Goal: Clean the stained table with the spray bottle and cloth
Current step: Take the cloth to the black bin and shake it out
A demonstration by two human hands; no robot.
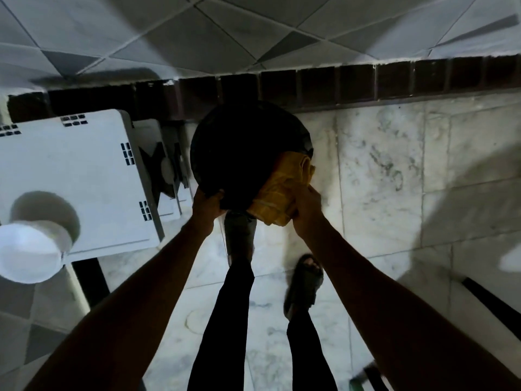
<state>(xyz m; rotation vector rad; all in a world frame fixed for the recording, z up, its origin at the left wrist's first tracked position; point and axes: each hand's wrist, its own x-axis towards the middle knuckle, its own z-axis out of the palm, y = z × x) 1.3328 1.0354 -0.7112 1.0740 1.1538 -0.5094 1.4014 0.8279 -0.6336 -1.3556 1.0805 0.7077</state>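
We take this for a tiled room or porch of a home: a veined marble floor point(380, 165), a wall point(169, 32) of diagonal grey and white tiles, a dark brown skirting band point(358, 80), a white plastic table point(70, 179).

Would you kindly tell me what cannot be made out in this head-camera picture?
Head view only:
Inside of the black container: too dark to show contents.
Fingertips of the left hand gripping its rim: lost in shadow.
The yellow cloth: partly covered by the right hand holding it.
The green object: cut off by the bottom edge, unidentifiable.
The white table: glare hides any stains.
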